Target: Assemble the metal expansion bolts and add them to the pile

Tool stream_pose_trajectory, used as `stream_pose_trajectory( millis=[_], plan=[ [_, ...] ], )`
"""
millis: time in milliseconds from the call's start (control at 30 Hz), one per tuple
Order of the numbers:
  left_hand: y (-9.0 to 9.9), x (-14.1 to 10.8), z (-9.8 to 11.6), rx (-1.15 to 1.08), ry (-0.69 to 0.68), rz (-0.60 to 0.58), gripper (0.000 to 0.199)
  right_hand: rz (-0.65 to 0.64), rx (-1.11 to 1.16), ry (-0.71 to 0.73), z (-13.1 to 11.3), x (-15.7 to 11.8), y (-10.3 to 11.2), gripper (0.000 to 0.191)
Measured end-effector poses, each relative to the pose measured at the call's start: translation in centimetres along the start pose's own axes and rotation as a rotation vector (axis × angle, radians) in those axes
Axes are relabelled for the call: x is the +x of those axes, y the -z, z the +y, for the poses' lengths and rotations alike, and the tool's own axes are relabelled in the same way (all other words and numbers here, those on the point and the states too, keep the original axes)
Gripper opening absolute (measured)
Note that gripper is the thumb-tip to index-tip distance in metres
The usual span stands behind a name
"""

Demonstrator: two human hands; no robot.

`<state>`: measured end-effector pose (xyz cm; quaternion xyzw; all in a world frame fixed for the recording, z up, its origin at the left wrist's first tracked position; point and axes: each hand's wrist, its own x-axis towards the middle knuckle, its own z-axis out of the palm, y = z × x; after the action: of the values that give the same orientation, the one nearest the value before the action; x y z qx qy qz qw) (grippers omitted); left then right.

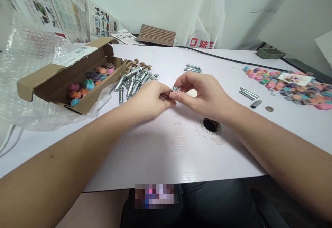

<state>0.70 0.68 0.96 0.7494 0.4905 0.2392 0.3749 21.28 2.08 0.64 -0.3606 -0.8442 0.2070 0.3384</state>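
Over the middle of the table, my left hand (157,98) and my right hand (201,89) meet fingertip to fingertip. Between them is a small silver nut (174,88), facing up; whether a bolt runs below it is hidden by the fingers. My right thumb and index finger pinch it from the right. The left fingers are closed against its lower left side. Just beyond my left hand lies a pile of expansion bolts (135,83), silver with some brassy ones. Several thin silver bolts (192,68) rest beyond my right hand.
An open cardboard box (85,108) with small colourful pots stands left on bubble wrap (33,69). A round hole (212,126) opens near my right wrist. Rods, a metal sleeve (256,104), a washer (269,108) and many colourful pots (295,89) lie right. A black cable (223,57) crosses behind.
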Motion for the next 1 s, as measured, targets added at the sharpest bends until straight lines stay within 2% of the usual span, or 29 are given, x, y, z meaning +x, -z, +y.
stream_pose_trajectory(
  millis=[133,200,267,333,433,533,600,767,933,1000],
  plan=[
    [0.0,-0.1,0.0,0.005,0.008,0.023,0.032,0.012,-0.041,0.078,0.4,0.0,-0.2,0.048],
    [0.0,-0.1,0.0,-0.009,-0.004,0.025,0.03,-0.016,-0.083,0.132,0.3,-0.1,0.0,0.045],
    [-0.1,-0.1,0.0,-0.029,-0.009,0.009,0.022,-0.021,-0.135,0.161,0.0,-0.2,0.3,0.033],
    [-0.1,0.0,0.0,-0.019,-0.003,0.002,0.014,0.036,-0.163,0.156,-0.3,-0.4,0.7,0.028],
    [-0.1,0.1,0.1,0.02,-0.004,0.011,0.014,0.123,-0.154,0.125,-0.5,-0.6,0.8,0.027],
    [-0.1,0.1,0.1,0.007,0.001,0.01,0.021,0.083,-0.133,0.169,-0.6,-0.6,0.7,0.036],
    [-0.1,0.1,0.1,-0.009,-0.004,0.011,0.025,0.06,-0.125,0.179,-0.8,-0.5,0.6,0.032],
    [-0.2,0.1,0.1,0.007,-0.008,0.027,0.021,0.177,-0.119,0.093,-1.1,-0.3,0.8,0.032],
    [-0.2,0.0,0.1,-0.007,-0.008,0.009,0.019,0.015,-0.109,0.113,-0.9,-0.3,0.7,0.027],
    [-0.2,0.0,0.1,-0.011,-0.006,0.019,0.019,0.047,-0.099,0.093,-1.0,-0.3,0.7,0.034]
  ],
)
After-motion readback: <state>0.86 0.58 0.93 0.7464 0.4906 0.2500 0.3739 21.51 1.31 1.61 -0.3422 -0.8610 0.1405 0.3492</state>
